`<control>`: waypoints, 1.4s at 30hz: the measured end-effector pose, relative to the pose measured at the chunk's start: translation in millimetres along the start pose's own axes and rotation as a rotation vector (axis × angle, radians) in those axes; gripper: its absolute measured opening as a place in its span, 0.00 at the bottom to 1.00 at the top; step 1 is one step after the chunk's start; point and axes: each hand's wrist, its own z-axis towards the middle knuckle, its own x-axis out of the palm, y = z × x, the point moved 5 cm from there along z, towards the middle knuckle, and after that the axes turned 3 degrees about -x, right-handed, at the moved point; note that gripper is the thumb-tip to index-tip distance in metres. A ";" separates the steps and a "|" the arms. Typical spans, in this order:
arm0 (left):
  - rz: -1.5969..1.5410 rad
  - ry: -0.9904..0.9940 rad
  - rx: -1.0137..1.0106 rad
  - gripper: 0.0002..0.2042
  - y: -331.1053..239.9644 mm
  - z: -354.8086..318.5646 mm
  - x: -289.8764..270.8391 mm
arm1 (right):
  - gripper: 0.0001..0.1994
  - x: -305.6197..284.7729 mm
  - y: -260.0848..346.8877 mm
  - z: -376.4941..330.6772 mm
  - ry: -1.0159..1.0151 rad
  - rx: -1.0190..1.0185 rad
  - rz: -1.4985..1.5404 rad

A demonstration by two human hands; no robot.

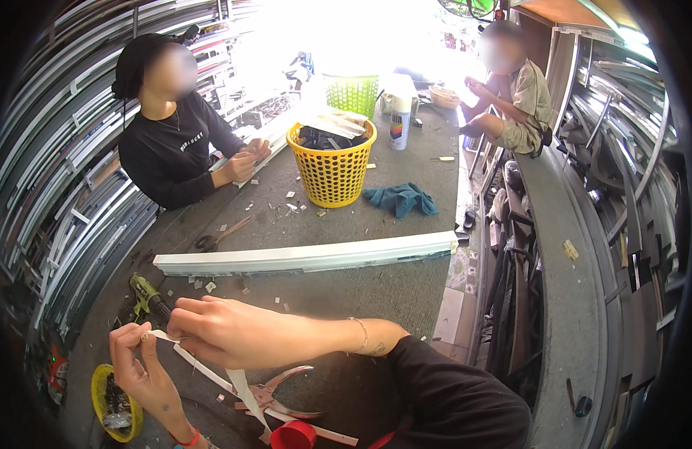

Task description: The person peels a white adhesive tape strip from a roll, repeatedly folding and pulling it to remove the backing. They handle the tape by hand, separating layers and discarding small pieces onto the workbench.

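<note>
My left hand [140, 367] pinches the end of a thin white strip [162, 335] between thumb and fingers. Close against it, my right hand [237, 331] has its fingers closed on the same strip, crossing over from the right. Below my hands, a white strip of material [245, 393] hangs or lies toward the bench; where it joins the held piece is hidden. A cutting tool with curved metal arms [267, 393] lies beside it, partly covered. A red round object [292, 434] sits at the lower edge.
A long white profile [308, 256] lies across the bench. Beyond are scissors [207, 243], a yellow basket [331, 176], a blue cloth [402, 200] and a spray can [400, 123]. A green drill [148, 295] and small yellow basket [98, 404] sit left. Two people [174, 142] [510, 97] work farther off.
</note>
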 end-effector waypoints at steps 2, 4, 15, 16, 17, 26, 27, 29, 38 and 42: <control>-0.072 -0.005 -0.031 0.03 -1.4 -0.9 0.0 | 0.07 0.0 0.9 0.1 -0.019 -0.021 -0.076; -0.106 0.004 -0.030 0.05 -2.9 -1.1 0.3 | 0.07 -0.9 1.9 0.2 -0.041 -0.066 -0.143; -0.231 0.161 -0.101 0.24 24.2 2.7 15.6 | 0.06 -9.6 -11.5 7.3 0.065 0.017 -0.114; -0.319 0.184 -0.179 0.26 28.4 4.0 16.1 | 0.06 -9.2 -11.1 8.5 0.072 0.047 -0.104; -0.241 0.234 -0.154 0.28 27.7 5.7 11.9 | 0.05 -9.0 -11.0 10.0 0.082 0.067 -0.061; -0.387 0.363 -0.171 0.27 16.5 3.3 10.5 | 0.06 -13.2 -32.2 9.9 0.070 0.309 0.094; -0.432 0.338 -0.192 0.28 17.2 2.8 11.0 | 0.06 -13.6 -34.3 9.6 0.060 0.324 0.111; -0.423 0.334 -0.245 0.26 20.1 0.8 12.1 | 0.07 -13.5 -34.9 9.4 0.060 0.300 0.127; -0.481 0.460 -0.423 0.16 30.8 -1.4 23.7 | 0.09 -11.0 -28.7 8.5 0.105 0.075 0.158; -0.503 0.557 -0.448 0.12 27.9 -2.2 24.8 | 0.10 -11.8 -26.3 6.3 0.119 0.069 0.249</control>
